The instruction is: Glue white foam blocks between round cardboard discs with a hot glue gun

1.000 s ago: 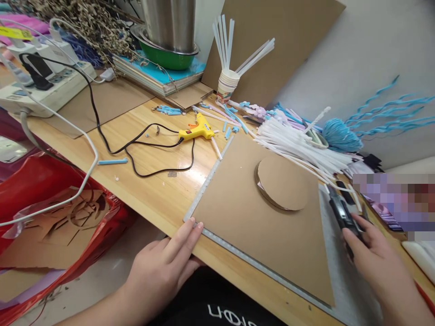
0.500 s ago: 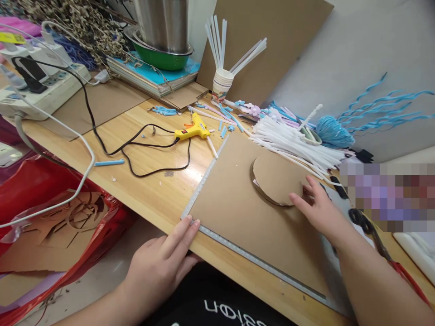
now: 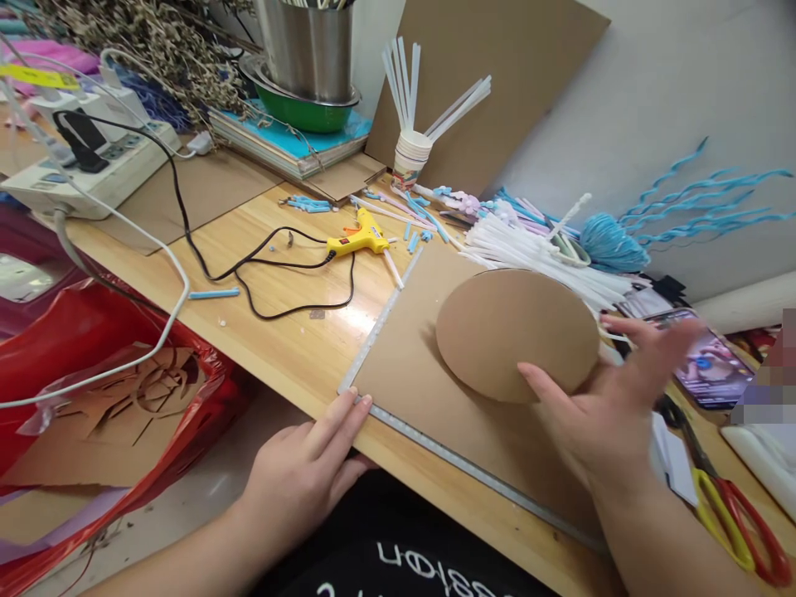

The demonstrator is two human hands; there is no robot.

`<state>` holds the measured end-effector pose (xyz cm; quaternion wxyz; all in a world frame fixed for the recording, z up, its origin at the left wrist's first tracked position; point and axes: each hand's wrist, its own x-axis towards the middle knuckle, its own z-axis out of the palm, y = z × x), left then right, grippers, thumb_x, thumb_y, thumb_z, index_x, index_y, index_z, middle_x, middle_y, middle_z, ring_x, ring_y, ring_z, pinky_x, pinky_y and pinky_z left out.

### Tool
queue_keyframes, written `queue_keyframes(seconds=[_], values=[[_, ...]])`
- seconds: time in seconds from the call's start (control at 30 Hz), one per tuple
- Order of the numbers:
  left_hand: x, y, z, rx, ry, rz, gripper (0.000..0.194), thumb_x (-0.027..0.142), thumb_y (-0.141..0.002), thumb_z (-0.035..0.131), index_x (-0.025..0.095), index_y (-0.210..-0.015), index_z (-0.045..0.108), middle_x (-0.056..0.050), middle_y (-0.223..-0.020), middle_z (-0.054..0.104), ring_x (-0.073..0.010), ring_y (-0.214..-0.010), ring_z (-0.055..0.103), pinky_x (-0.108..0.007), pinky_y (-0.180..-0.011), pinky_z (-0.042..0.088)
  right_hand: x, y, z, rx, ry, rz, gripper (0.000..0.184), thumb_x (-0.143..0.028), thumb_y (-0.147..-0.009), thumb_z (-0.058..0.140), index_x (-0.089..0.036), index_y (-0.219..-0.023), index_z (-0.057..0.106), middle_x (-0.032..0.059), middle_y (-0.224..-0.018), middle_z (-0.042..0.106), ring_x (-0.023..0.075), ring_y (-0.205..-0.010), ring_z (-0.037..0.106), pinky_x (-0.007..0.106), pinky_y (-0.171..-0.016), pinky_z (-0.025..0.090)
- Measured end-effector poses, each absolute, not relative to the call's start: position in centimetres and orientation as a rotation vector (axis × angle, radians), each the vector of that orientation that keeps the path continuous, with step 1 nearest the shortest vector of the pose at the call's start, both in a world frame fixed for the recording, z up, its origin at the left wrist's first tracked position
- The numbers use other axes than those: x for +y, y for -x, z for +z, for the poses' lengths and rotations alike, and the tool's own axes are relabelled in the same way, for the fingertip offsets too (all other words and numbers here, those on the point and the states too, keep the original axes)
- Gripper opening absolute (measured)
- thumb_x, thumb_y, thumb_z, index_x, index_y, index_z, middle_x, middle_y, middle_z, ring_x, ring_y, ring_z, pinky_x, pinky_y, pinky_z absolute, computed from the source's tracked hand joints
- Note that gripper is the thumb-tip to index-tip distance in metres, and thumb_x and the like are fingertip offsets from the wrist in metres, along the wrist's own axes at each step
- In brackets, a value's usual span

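Observation:
My right hand (image 3: 606, 406) holds a round cardboard disc (image 3: 513, 332) by its near edge, thumb on top, lifted and tilted above a large brown cardboard sheet (image 3: 429, 390). That sheet lies on a pale cutting mat (image 3: 379, 327) on the wooden table. My left hand (image 3: 304, 473) rests at the table's front edge with fingers stretched out, fingertips touching the mat's near corner; it holds nothing.
A yellow glue gun (image 3: 361, 240) with a black cord lies beyond the mat. White sticks (image 3: 541, 257), a paper cup (image 3: 411, 162), blue yarn (image 3: 613, 245), a phone (image 3: 712, 365) and scissors (image 3: 734, 514) crowd the right. A power strip (image 3: 93, 170) and red bag (image 3: 105, 390) are left.
My right hand left the black tool at the right, reached to the cut disc, and has lifted it off the sheet. My left hand stayed put.

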<state>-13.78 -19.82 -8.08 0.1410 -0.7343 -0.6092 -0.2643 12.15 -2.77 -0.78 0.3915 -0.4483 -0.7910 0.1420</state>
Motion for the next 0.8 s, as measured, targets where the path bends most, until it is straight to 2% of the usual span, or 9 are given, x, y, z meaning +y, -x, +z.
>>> queue_keyframes(seconds=[0.07,0.1,0.17,0.2,0.23,0.27,0.33,0.53,0.8], values=[[-19.9,13.8,-8.2,-1.761,2.125,-0.766,0.038,0.036,-0.098,0.046,0.013,-0.125,0.059,-0.011,-0.124,0.067,-0.0139,-0.068,0.067,-0.029,-0.058,0.053,-4.2,-11.6,-0.3,-1.94,1.059,0.406,0.11,-0.033,-0.08,0.071,-0.056,-0.146,-0.013,0.0012,-0.151,0.031,0.027,-0.113,0.061,0.047,-0.091,0.055],[-19.9,13.8,-8.3,-1.761,2.127,-0.767,0.039,0.036,-0.097,0.047,0.013,-0.125,0.059,-0.011,-0.124,0.067,-0.0139,-0.069,0.067,-0.029,-0.058,0.053,-4.6,-11.5,-0.2,-1.915,1.082,0.449,0.105,-0.034,-0.078,0.073,-0.052,-0.15,-0.002,0.0024,-0.142,0.046,0.0262,-0.104,0.065,0.044,-0.084,0.058],[-19.9,13.8,-8.5,-1.761,2.129,-0.766,0.04,0.037,-0.097,0.048,0.013,-0.127,0.058,-0.011,-0.125,0.067,-0.0142,-0.07,0.067,-0.029,-0.058,0.053,-5.1,-11.5,-0.6,-1.917,1.239,0.607,0.083,-0.041,-0.074,0.075,-0.038,-0.148,0.036,0.0048,-0.113,0.068,0.0272,-0.09,0.069,0.043,-0.074,0.06],[-19.9,13.8,-8.7,-1.762,2.126,-0.765,0.041,0.038,-0.097,0.049,0.012,-0.127,0.058,-0.011,-0.125,0.067,-0.0145,-0.07,0.068,-0.029,-0.058,0.053,-5.3,-11.5,-0.8,-1.894,1.327,0.678,0.066,-0.045,-0.073,0.075,-0.031,-0.135,0.056,0.0056,-0.099,0.072,0.0281,-0.085,0.07,0.043,-0.072,0.06],[-20.0,13.8,-8.8,-1.764,2.123,-0.764,0.041,0.038,-0.097,0.048,0.012,-0.127,0.058,-0.011,-0.124,0.067,-0.0147,-0.071,0.068,-0.03,-0.058,0.053,-5.5,-11.4,-1.1,-1.856,1.397,0.733,0.051,-0.048,-0.072,0.076,-0.026,-0.118,0.068,0.0065,-0.092,0.074,0.0286,-0.082,0.07,0.044,-0.07,0.061],[-20.0,13.8,-8.9,-1.765,2.12,-0.765,0.041,0.039,-0.097,0.048,0.011,-0.127,0.057,-0.011,-0.124,0.067,-0.0149,-0.071,0.068,-0.03,-0.059,0.053,-5.8,-11.2,-1.4,-1.815,1.432,0.778,0.042,-0.049,-0.071,0.075,-0.023,-0.104,0.073,0.0074,-0.089,0.075,0.0287,-0.081,0.071,0.044,-0.07,0.061],[-20.0,13.8,-9.2,-1.759,2.11,-0.779,0.043,0.04,-0.096,0.049,0.01,-0.126,0.057,-0.012,-0.124,0.067,-0.0152,-0.071,0.068,-0.03,-0.059,0.053,-6.6,-10.4,-1.5,-1.756,1.405,0.847,0.033,-0.048,-0.073,0.074,-0.022,-0.094,0.074,0.0074,-0.089,0.076,0.027,-0.081,0.072,0.043,-0.069,0.062],[-20.0,13.5,-9.3,-1.785,2.078,-0.804,0.046,0.045,-0.097,0.047,0.01,-0.125,0.056,-0.013,-0.119,0.068,-0.0163,-0.071,0.069,-0.03,-0.058,0.055,-8.9,-6.7,-0.4,-1.957,1.166,0.912,0.012,-0.037,-0.073,0.076,-0.026,-0.078,0.073,-0.0001,-0.07,0.074,0.0189,-0.058,0.069,0.029,-0.049,0.059],[-20.0,13.4,-9.2,-1.803,2.094,-0.802,0.048,0.047,-0.096,0.046,0.011,-0.126,0.057,-0.01,-0.117,0.069,-0.0143,-0.062,0.065,-0.031,-0.053,0.054,-8.3,-6.9,-0.8,-2.037,1.171,0.798,0.012,-0.036,-0.072,0.077,-0.026,-0.076,0.073,-0.0011,-0.067,0.072,0.0178,-0.054,0.066,0.029,-0.046,0.057]])
